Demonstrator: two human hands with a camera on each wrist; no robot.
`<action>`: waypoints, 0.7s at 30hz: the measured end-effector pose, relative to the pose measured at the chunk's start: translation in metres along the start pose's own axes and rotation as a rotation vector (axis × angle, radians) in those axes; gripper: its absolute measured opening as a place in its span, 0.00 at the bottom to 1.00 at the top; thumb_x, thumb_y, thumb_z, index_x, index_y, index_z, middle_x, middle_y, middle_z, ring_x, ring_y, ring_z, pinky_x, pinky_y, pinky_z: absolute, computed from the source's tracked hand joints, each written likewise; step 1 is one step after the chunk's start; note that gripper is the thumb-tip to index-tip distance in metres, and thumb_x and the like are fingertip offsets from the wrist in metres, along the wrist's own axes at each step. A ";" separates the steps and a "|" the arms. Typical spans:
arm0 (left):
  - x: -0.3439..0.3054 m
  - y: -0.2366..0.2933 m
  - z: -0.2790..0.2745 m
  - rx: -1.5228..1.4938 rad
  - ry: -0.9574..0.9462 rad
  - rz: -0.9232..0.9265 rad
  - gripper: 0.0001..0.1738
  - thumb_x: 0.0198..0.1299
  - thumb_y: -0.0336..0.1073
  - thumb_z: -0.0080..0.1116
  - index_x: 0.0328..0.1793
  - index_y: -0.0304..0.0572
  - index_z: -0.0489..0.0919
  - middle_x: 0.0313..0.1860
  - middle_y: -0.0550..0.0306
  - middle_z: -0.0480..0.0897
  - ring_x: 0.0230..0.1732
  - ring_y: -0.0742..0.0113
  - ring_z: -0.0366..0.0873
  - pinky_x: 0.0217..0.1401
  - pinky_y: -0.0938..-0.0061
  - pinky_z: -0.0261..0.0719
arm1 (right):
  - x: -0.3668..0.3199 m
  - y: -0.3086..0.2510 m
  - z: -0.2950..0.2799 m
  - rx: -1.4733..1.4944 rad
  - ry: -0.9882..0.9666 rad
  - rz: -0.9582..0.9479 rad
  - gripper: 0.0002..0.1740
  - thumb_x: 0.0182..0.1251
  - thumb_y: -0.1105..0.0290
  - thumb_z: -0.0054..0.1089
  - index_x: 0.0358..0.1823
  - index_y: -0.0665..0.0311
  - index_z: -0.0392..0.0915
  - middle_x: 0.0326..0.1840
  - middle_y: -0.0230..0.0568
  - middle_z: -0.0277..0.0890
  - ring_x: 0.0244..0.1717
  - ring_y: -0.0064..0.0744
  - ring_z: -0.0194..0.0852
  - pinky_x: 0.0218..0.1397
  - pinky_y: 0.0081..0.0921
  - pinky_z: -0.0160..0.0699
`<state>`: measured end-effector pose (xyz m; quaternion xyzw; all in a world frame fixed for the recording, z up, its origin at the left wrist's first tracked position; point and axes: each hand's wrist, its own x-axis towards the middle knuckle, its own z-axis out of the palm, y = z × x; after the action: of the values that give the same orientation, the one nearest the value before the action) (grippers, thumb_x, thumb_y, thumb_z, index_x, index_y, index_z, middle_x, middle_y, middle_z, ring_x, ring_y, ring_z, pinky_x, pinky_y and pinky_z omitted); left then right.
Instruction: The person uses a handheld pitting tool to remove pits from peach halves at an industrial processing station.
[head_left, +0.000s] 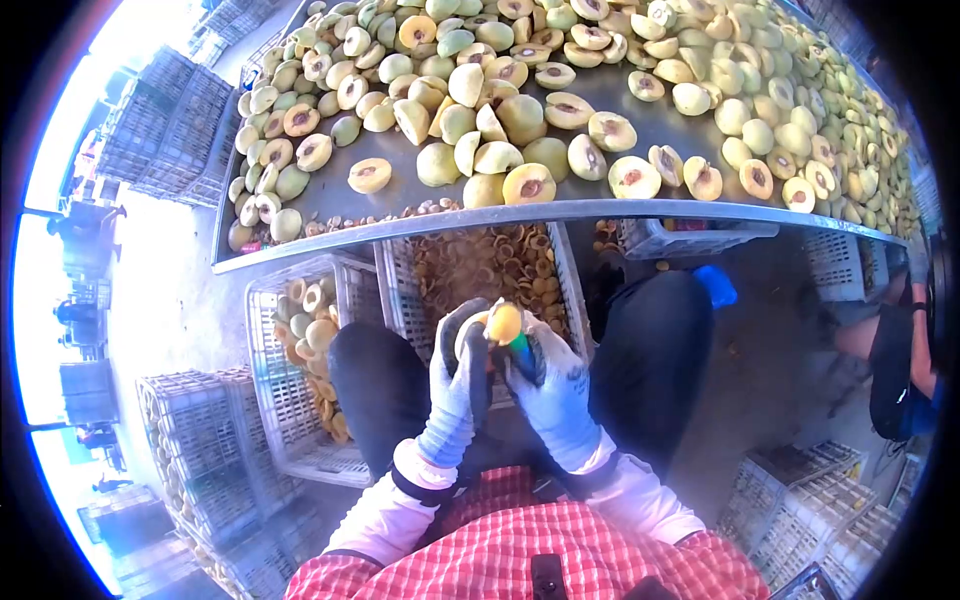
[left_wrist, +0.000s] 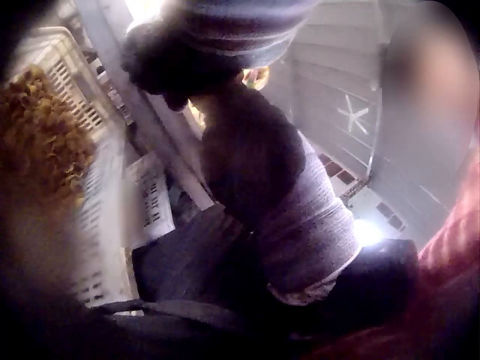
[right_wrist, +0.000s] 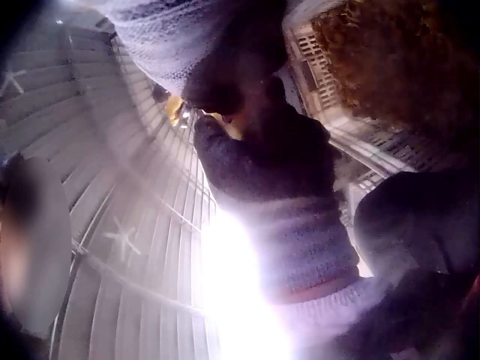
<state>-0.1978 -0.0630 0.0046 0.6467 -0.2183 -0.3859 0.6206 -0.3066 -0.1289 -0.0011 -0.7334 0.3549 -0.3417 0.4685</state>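
In the head view both gloved hands meet above a crate of scooped-out pits and scraps. My left hand (head_left: pixel 458 370) grips a peach half (head_left: pixel 503 323), its rounded yellow side showing between the fingers. The fingers of my right hand (head_left: pixel 552 380) curl round a tool's green handle (head_left: pixel 520 348) right against the fruit; the tool's working end is hidden. Both gloves are light with dark, soiled palms and fingers. In the left wrist view the dark glove (left_wrist: pixel 255 157) covers most of the fruit; the right wrist view shows a yellow bit (right_wrist: pixel 175 110) beyond the glove.
A metal table (head_left: pixel 670 125) heaped with peach halves stands ahead, its raised edge (head_left: pixel 600 210) over the knees. The crate of scraps (head_left: pixel 395 290) sits between the legs, and a crate with peach halves (head_left: pixel 290 425) at left. Another person's arm (head_left: pixel 922 350) shows at far right.
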 end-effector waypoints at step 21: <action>0.003 -0.007 -0.007 0.257 0.029 0.138 0.22 0.61 0.35 0.64 0.59 0.38 0.72 0.50 0.54 0.79 0.50 0.69 0.77 0.56 0.75 0.75 | -0.031 0.010 0.012 0.458 -0.159 0.318 0.13 0.73 0.65 0.49 0.41 0.69 0.74 0.27 0.51 0.74 0.27 0.36 0.74 0.32 0.32 0.70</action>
<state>-0.1920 -0.0601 -0.0033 0.7100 -0.3009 -0.3017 0.5607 -0.3143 -0.1005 -0.0194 -0.5682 0.3411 -0.2767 0.6958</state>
